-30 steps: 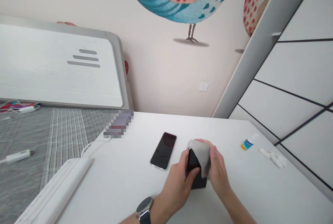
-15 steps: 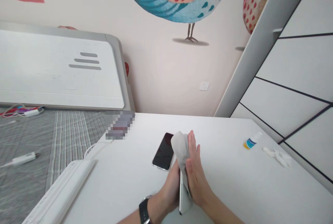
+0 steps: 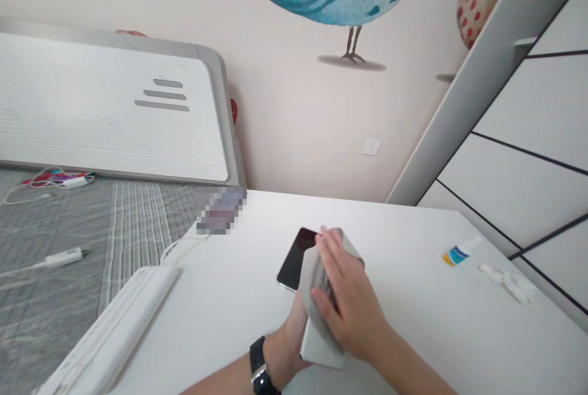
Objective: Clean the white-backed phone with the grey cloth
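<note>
Grey cloth point(image 3: 316, 272), grey striped-and-plaid bedding point(image 3: 138, 217), black-lined white panels point(image 3: 519, 180).

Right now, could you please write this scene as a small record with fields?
Left hand: holds pale flat device, fingers mostly hidden
Right hand: lies on gray cloth
Cloth position: over part of the device
Surface: white table
Beyond the hands: dark-screened phone, partly covered from view
Right side: small bottle, crumpled white item
Left side: long white box

R hand point(image 3: 351, 297) presses grey cloth point(image 3: 312, 278) on white device point(image 3: 321, 346), held in L hand point(image 3: 290, 343); phone point(image 3: 294, 263) behind on tbl point(image 3: 220, 321).
</note>
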`<state>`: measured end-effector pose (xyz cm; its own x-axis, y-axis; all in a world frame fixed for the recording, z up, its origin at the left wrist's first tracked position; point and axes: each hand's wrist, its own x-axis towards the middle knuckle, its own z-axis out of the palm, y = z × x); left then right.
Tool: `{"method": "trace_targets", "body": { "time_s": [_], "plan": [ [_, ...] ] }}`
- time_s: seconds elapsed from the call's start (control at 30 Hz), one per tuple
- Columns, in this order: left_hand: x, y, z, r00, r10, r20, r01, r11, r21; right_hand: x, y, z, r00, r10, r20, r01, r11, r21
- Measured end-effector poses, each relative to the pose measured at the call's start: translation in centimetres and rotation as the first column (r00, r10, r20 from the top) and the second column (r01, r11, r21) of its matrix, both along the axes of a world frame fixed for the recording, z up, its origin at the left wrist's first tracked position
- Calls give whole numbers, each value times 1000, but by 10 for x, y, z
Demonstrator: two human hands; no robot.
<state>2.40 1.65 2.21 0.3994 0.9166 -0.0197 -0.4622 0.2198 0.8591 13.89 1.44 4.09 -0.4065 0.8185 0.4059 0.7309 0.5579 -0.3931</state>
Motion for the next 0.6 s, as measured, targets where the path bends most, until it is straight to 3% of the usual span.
{"method": "trace_targets", "body": {
  "time_s": [0.1, 0.17, 0.2, 0.27, 0.33, 0.37, 0.4, 0.5, 0.57, 0.6],
  "plan": [
    [-2, 0, 8, 984, -142, 105, 161, 965, -206, 4, 14, -5, 969, -229, -90, 229, 973, -17],
    [-3, 3, 6, 979, -134, 151, 166, 960, -227, -1, 6, -10, 964, -254, -74, 255, 967, 1],
    [-3, 3, 2, 985, -95, 144, 120, 976, -180, -6, -1, -11, 976, -213, -49, 214, 977, 17],
    [-4, 4, -8, 993, -10, 116, 18, 998, -66, -12, -15, -10, 1000, 2, 25, -3, 999, 38],
    [-2, 3, -16, 995, -32, 90, 37, 998, -48, -11, -16, -4, 967, 239, 93, -240, 971, 2],
    [-2, 2, -17, 993, -78, 86, 85, 993, -77, -6, -11, -1, 950, 295, 105, -294, 956, -21],
    [-1, 2, -17, 988, -128, 88, 138, 984, -116, -1, -2, 1, 950, 295, 100, -292, 956, -43],
    [1, 3, -7, 962, -235, 138, 261, 941, -215, 14, 25, 0, 999, 34, -10, -34, 998, -44],
    [1, 6, -1, 974, -196, 118, 215, 960, -182, 15, 27, -5, 998, -33, -61, 30, 999, -44],
    [1, 8, 1, 988, -135, 74, 144, 982, -124, 13, 24, -8, 998, 10, -63, -13, 999, -46]
  ]
}}
